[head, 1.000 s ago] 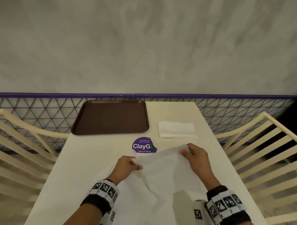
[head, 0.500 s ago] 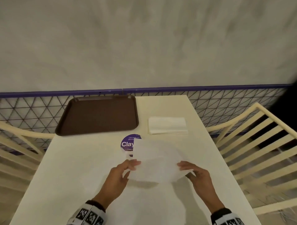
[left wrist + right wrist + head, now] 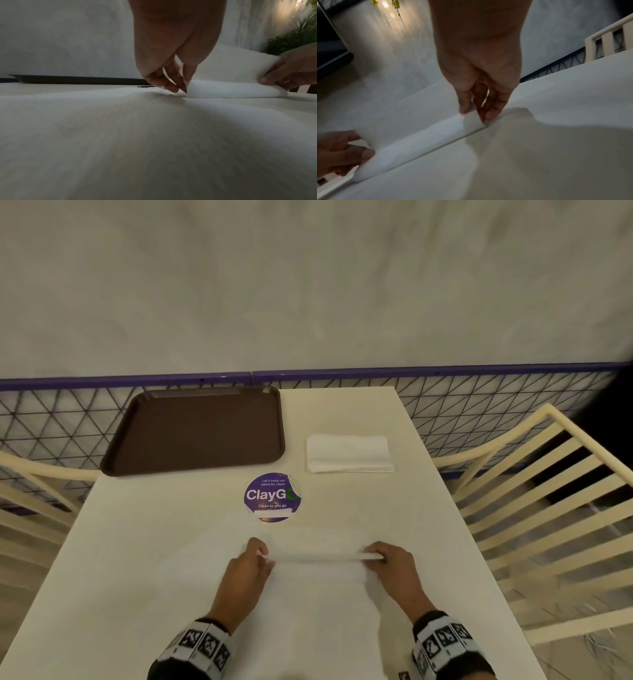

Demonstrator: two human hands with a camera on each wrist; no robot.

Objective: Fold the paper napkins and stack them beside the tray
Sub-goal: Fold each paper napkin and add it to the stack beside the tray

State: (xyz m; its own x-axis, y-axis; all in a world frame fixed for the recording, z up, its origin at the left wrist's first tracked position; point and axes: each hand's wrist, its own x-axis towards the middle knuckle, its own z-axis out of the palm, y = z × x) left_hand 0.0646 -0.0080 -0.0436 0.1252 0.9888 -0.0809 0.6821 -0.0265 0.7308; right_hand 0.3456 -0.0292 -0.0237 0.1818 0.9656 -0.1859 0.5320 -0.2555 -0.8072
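The cream table (image 3: 144,542) stretches away from me toward a wire-mesh railing (image 3: 479,405), with pale slatted chairs (image 3: 548,508) on both sides. At the far left of the table sits the brown tray (image 3: 195,429), bare inside. To the right of the tray, a little apart from it, lies the stack of folded napkins (image 3: 348,453) — white, flat, squared up, its long edges running left to right. Between the tray and my hands, a round purple sticker (image 3: 272,497) is stuck to the tabletop.

Near me, in the middle of the table, is the white napkin (image 3: 315,549) I'm working on. It is thin and soft, nearly the table's colour, and doubled over into a long band — its rounded fold lies on the table while the loose edges stand up a little. My left hand (image 3: 247,573) pinches the band's left end between thumb and fingertips (image 3: 173,88), which point down at the table. My right hand (image 3: 394,571) pinches the right end the same way, thumb against fingers (image 3: 491,113)
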